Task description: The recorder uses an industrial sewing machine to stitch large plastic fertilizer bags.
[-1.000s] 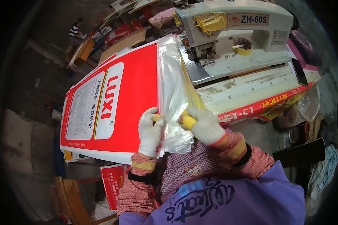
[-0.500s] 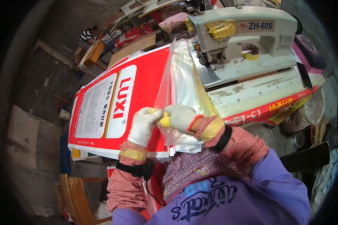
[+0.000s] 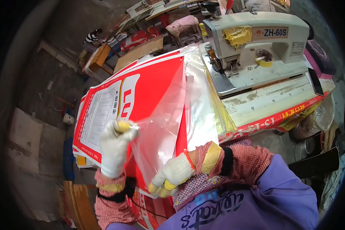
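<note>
My left hand (image 3: 117, 147), in a white work glove with yellow fingertips, pinches a corner of clear plastic film (image 3: 157, 132) and holds it raised over the printed side of a red-and-white sack (image 3: 163, 82). The film stretches rightward in a thin, see-through sheet. Lower down, near my apron, my right hand (image 3: 174, 172) has its gloved fingers curled at the film's near edge; just what lies under its fingertips is partly hidden. More clear plastic sheets (image 3: 201, 101) lie stacked to the right of the sack, their edge yellowish beside the sewing machine.
A white industrial sewing machine (image 3: 264, 42) stands at the right, with a roll of yellow tape (image 3: 263, 58) on its bed. A dark phone (image 3: 315, 81) rests by the table's right end. Far left, another person (image 3: 92, 39) bends over a wooden table (image 3: 97, 57).
My hands have moved apart: the left went left with the film corner, the right came down toward my body. The film is now spread across the sack, whose near side has lifted and bent.
</note>
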Demonstrator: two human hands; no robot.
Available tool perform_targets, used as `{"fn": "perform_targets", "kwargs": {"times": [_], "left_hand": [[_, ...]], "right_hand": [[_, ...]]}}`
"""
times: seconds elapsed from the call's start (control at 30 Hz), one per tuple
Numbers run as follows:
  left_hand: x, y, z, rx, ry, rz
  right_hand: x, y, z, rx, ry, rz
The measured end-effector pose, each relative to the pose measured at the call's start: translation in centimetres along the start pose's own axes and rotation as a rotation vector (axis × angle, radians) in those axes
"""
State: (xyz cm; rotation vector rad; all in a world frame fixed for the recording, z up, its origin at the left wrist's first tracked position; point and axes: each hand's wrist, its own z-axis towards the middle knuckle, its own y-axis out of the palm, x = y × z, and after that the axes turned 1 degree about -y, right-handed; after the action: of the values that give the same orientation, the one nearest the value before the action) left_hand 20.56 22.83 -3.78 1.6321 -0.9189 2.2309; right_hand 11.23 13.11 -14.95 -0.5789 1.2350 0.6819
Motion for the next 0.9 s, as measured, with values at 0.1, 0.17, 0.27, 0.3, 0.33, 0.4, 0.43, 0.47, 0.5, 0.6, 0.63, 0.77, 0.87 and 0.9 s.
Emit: {"fn": "perform_targets", "kwargs": {"times": [0.1, 0.17, 0.27, 0.3, 0.33, 0.4, 0.43, 0.47, 0.5, 0.6, 0.63, 0.77, 0.87, 0.9], "left_hand": [[-0.2, -1.3, -2.9, -0.171, -0.097, 0.08], [-0.9, -1.7, -4.8, -0.394, -0.166, 0.027], [-2.5, -1.3, -7.2, -0.769, -0.113, 0.325], [-2.8, -1.2, -7.8, -0.966, -0.162, 0.439], [-3.1, -1.0, -8.0, -1.171, -0.26, 0.388], [-2.8, -1.1, -7.8, -1.389, -0.48, 0.45], [-2.3, -0.9, -7.2, -1.538, -0.449, 0.536], [-1.6, -0.9, -5.9, -1.561, -0.363, 0.435], [-0.9, -0.7, -4.0, -1.651, -0.313, 0.385], [2.6, 1.4, 2.5, -1.076, 0.087, 0.498], [3.5, 3.0, 5.6, -0.804, 0.436, 0.838], [4.5, 10.0, 13.0, -0.22, 1.148, 1.196], [3.4, 13.0, 13.1, -0.675, 1.018, 1.536], [2.9, 13.2, 12.8, -0.887, 0.858, 1.513]], "right_hand": [[2.9, -4.1, 0.4, 0.078, 0.013, -0.614], [5.7, -9.5, -1.1, 0.432, -0.056, -1.116], [8.3, -17.6, -1.2, 1.454, -0.056, -0.429], [8.3, -19.6, -1.7, 1.644, -0.434, -0.196], [8.0, -20.5, -3.1, 1.725, -0.317, -0.334], [6.5, -21.1, -4.8, 1.874, -0.066, -0.6], [5.6, -20.6, -5.1, 1.831, -0.344, -0.412], [4.5, -20.0, -5.1, 1.636, -0.626, -0.079], [3.8, -19.2, -4.1, 1.552, -0.644, 0.342], [2.5, -16.6, -1.2, 1.582, -0.233, 0.101], [2.5, -16.0, -0.4, 1.592, 0.035, -0.039], [2.1, -13.8, -0.3, 1.494, -0.101, -0.495], [0.8, -12.7, -0.9, 1.233, -0.177, -1.134], [0.3, -12.2, -0.9, 1.473, -0.4, -1.048]]}}
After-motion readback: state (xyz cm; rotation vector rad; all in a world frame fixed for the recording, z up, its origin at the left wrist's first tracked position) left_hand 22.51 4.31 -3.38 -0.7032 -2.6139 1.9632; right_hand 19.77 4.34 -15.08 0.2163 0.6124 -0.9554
